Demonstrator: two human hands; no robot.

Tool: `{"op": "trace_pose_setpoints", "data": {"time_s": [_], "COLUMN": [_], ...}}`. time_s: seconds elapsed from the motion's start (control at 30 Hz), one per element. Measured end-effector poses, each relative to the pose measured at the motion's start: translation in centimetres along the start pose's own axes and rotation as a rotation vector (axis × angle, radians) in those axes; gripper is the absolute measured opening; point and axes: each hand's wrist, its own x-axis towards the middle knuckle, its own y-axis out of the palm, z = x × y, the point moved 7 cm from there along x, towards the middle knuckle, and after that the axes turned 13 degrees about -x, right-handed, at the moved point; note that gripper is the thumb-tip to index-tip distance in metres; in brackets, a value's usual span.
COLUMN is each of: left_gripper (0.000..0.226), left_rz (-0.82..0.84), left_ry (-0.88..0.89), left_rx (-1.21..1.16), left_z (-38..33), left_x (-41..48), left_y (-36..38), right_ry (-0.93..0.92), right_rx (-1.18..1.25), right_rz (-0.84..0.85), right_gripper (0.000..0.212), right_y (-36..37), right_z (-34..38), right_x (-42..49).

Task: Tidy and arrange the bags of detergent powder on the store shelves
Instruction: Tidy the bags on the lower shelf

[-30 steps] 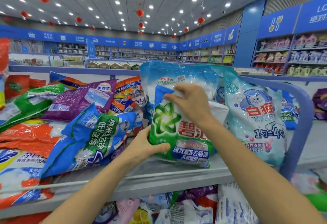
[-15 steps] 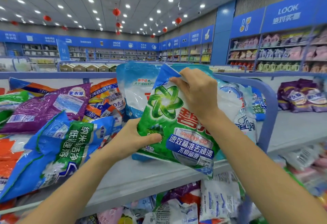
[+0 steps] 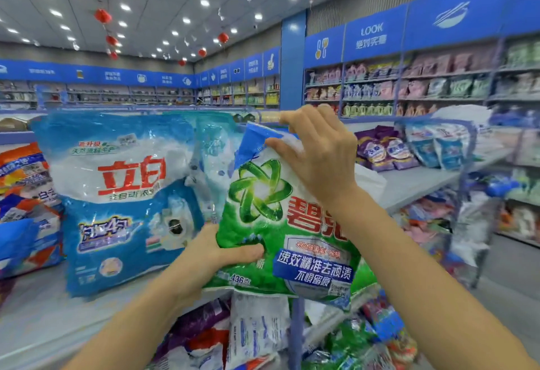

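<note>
A green and white detergent bag with a green star logo hangs in the air over the shelf's right end, held in both hands. My left hand grips its lower left corner, thumb across the front. My right hand pinches its blue top edge. A big blue and white detergent bag with red characters stands upright on the grey shelf, just left of the green bag. Another pale blue bag stands behind, between the two.
Orange and blue bags lie heaped at the shelf's left. Loose bags fill the lower shelf below. A blue shelf-end post stands under the green bag. Purple and blue bags sit on the neighbouring shelf at right, past an aisle.
Both hands have lifted the green bag off the shelf and carried it rightward past the shelf end. The view has swung right, so the heap at left has mostly left the frame.
</note>
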Motion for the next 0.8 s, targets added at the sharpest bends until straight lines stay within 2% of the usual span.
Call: {"op": "trace_pose_setpoints", "data": {"time_s": [0.07, 0.13, 0.17, 0.23, 0.33, 0.43, 0.5, 0.57, 0.6, 0.63, 0.67, 0.73, 0.77, 0.8], "left_gripper": [0.058, 0.063, 0.066, 0.07, 0.079, 0.072, 0.08, 0.08, 0.074, 0.067, 0.065, 0.075, 0.073, 0.065], "left_rz": [0.0, -0.011, -0.026, -0.064, -0.119, -0.161, -0.171, -0.175, -0.177, -0.188, -0.192, -0.205, -0.221, -0.24], "left_ry": [-0.026, -0.045, -0.05, -0.051, -0.052, -0.065, -0.068, -0.103, -0.117, -0.123, -0.113, -0.092, -0.095, -0.095], "left_rx": [-0.074, -0.118, -0.128, -0.163, -0.22, -0.255, -0.283, -0.318, -0.331, -0.342, -0.342, -0.307, -0.309, -0.313], "left_z": [2.0, 4.0, 4.9, 6.4, 8.6, 10.6, 11.7, 13.0, 13.8, 14.4, 14.8, 15.7, 16.0, 16.4], "left_x": [1.5, 3.1, 4.0, 5.9, 9.0, 12.0, 13.9, 15.9, 16.9, 17.9, 18.9, 21.0, 22.1, 23.3], "left_y": [3.6, 7.0, 8.6, 11.5, 15.1, 18.3, 20.3, 22.0, 22.7, 23.2, 23.8, 24.4, 24.6, 24.5], "right_ry": [0.016, 0.074, 0.129, 0.301, 0.649, 1.181, 1.49, 1.586, 1.607, 1.624, 1.64, 1.609, 1.582, 1.559], "right_rx": [-0.033, -0.031, -0.026, -0.024, 0.145, 0.559, 0.816, 0.96, 1.005, 1.022, 1.026, 0.99, 0.973, 0.958], "right_rz": [-0.008, -0.006, 0.013, 0.093, 0.366, 0.759, 0.964, 1.004, 0.961, 0.925, 0.899, 0.859, 0.851, 0.862], "right_gripper": [0.012, 0.006, 0.001, 0.008, 0.032, 0.059, 0.08, 0.104, 0.106, 0.1, 0.083, 0.03, 0.015, 0.011], "right_y": [-2.6, -5.4, -6.6, -8.7, -9.9, -8.6, -7.7, -7.0, -6.7, -6.6, -6.4, -5.5, -4.6, -3.6], "right_z": [-3.3, -7.1, -9.3, -14.2, -21.8, -27.0, -27.7, -28.7, -29.4, -30.1, -30.8, -33.1, -34.3, -35.3], "right_x": [-1.6, -3.8, -5.2, -9.0, -15.8, -23.8, -28.5, -32.4, -33.5, -33.7, -33.8, -34.6, -35.0, -35.4]}}
